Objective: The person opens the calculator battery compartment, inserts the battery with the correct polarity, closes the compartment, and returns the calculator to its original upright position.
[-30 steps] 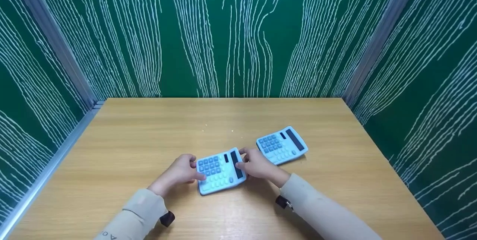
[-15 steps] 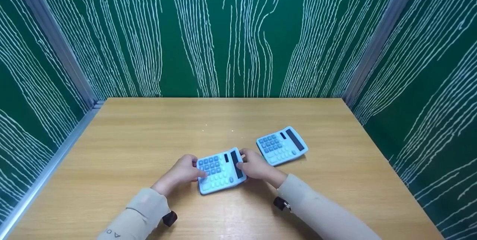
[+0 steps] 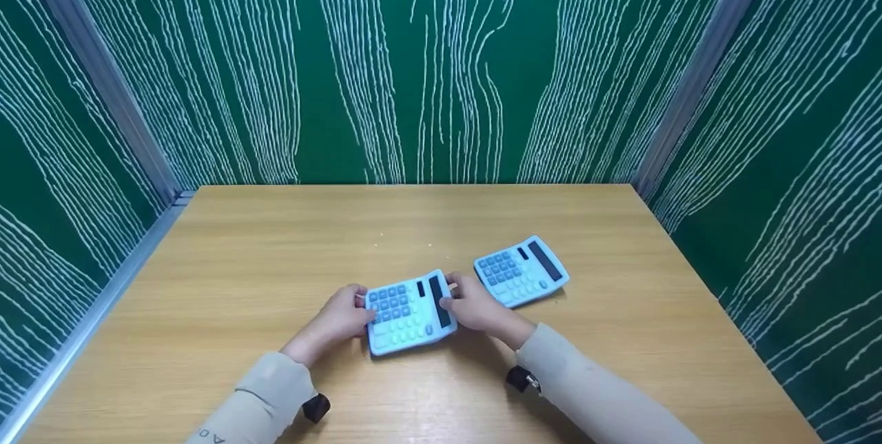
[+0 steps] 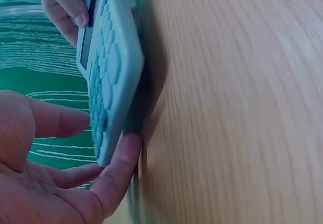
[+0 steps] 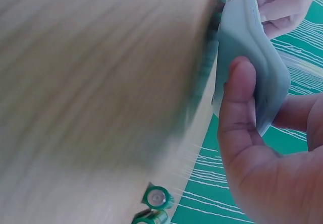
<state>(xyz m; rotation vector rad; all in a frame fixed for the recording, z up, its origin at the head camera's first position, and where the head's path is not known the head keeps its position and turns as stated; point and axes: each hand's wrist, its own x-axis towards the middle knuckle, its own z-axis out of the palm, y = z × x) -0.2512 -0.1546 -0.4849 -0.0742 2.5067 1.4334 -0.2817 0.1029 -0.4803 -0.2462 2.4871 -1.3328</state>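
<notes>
Both hands hold a light blue calculator (image 3: 406, 313) between them, keys up, its display end toward the right. My left hand (image 3: 342, 316) grips the keypad end; in the left wrist view its thumb is on the key side and fingers (image 4: 126, 151) reach underneath. At the display end, my right hand (image 3: 475, 304) pinches, thumb over the dark screen and fingers behind the back. The left wrist view shows the calculator (image 4: 118, 62) tilted above the tabletop, with a shadow under it. A second matching calculator (image 3: 521, 271) lies just beyond the right hand.
The wooden table (image 3: 289, 237) bears a few tiny pale specks toward its middle. Green patterned panels (image 3: 441, 72) stand behind it and along both sides. Two green battery-like cylinders (image 5: 156, 198) show low in the right wrist view.
The held calculator has shifted slightly right and its near edge sits a little higher. My left thumb has drawn back from the keys toward the end. The second calculator stays put.
</notes>
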